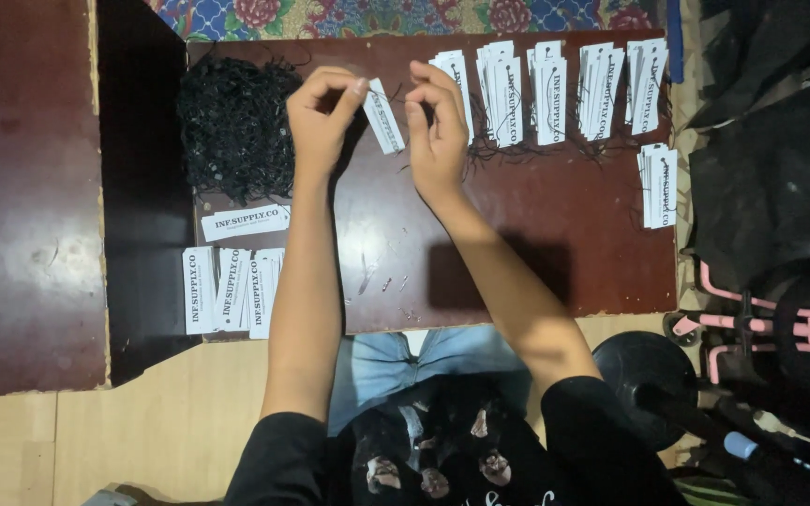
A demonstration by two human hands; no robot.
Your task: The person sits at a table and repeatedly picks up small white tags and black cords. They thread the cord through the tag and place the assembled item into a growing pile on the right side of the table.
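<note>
Tags were what I had in hand: on the dark desk (536,244), finished stacks (555,89) with black strings stood along the far edge, while unstrung tags (227,290) waited at the near left beside the heap of black strings (232,126). My left hand (321,112) pinched one white tag (384,117) in a closed grip above the desk; my right hand (438,126) was closed at its edge, apparently on a string. By my judgement, well over half was done.

Worktop (536,244) looks like glossy dark red-brown wood, kinda scuffed. The white tags (384,117) are matt paper, and the black string pile (232,126) looks rough.
</note>
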